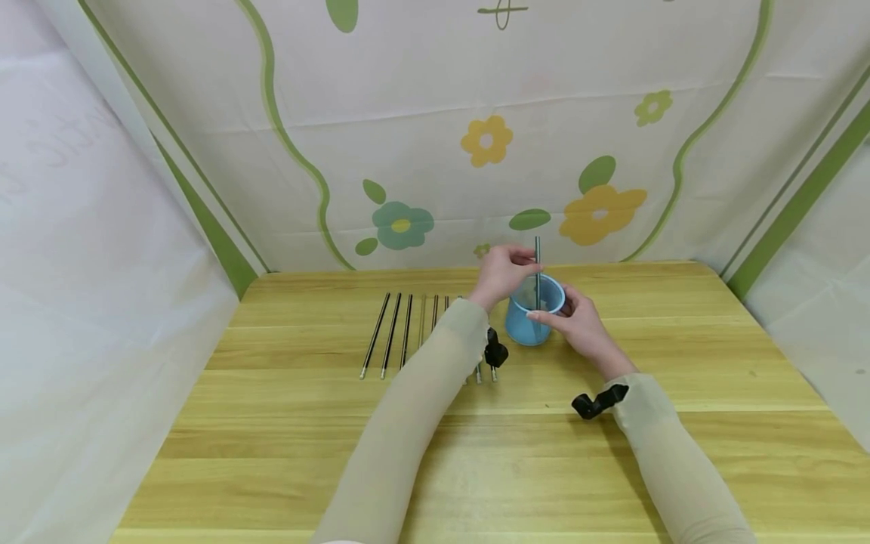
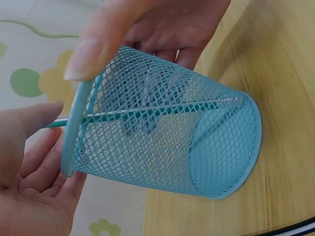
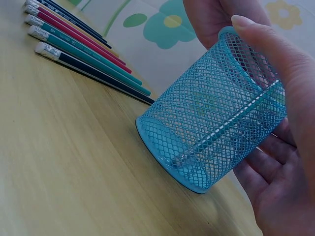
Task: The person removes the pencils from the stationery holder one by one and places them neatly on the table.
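Note:
My left hand [image 1: 504,273] pinches the upper part of a green pencil [image 1: 538,257] between thumb and fingers. The pencil stands nearly upright inside a light blue mesh pen holder [image 1: 525,326]; through the mesh in the left wrist view, its eraser end [image 2: 229,101] is down at the base. With its thumb at the rim and its fingers round the far side, my right hand [image 1: 581,325] holds the pen holder on the table. Left of it lies a row of pencils [image 3: 88,61], black, green, red and other colours, eraser ends toward me.
The wooden table [image 1: 516,468] extends to both sides and in front. A white cloth backdrop [image 1: 408,151] with flowers rises behind its far edge, and cloth walls stand left and right. My left sleeve [image 1: 414,408] covers part of the pencil row.

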The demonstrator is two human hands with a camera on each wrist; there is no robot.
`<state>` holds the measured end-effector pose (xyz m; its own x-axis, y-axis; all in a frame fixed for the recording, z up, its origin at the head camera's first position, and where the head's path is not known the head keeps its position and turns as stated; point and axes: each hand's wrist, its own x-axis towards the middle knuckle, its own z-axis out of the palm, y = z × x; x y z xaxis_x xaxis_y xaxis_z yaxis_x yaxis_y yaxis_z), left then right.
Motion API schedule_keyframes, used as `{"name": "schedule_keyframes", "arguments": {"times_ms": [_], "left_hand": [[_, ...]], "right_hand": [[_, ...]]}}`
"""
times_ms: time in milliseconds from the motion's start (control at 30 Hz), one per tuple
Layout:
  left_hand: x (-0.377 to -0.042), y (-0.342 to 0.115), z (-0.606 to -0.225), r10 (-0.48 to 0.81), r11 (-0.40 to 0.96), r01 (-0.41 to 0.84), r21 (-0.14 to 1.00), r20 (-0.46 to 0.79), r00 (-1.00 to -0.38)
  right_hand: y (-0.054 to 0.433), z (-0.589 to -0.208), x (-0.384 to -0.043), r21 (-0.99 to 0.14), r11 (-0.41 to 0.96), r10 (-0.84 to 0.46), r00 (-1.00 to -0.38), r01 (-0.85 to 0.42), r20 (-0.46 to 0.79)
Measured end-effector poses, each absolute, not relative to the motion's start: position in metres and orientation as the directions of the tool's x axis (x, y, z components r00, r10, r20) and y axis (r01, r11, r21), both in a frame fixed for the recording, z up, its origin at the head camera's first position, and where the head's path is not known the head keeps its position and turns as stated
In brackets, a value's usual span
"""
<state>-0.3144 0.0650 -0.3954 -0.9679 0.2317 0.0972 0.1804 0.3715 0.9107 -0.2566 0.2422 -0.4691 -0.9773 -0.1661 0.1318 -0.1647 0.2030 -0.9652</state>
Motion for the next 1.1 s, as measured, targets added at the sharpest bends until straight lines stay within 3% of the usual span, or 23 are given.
{"name": "schedule_keyframes", "arguments": {"times_ms": [400, 1100], "left_hand": [[-0.313, 0.072, -0.402, 0.209, 0.405, 0.190, 0.894, 0.111, -0.972], [-0.312, 0.064, -0.405, 0.153, 0.295, 0.186, 0.937, 0.146, -0.977]], "right_hand": [[0.242, -0.470, -0.258, -0.969, 0.189, -0.167, -0.978, -0.157, 0.126], [0.242, -0.469, -0.256, -0.969, 0.182, -0.167, -0.976, -0.170, 0.140]]}}
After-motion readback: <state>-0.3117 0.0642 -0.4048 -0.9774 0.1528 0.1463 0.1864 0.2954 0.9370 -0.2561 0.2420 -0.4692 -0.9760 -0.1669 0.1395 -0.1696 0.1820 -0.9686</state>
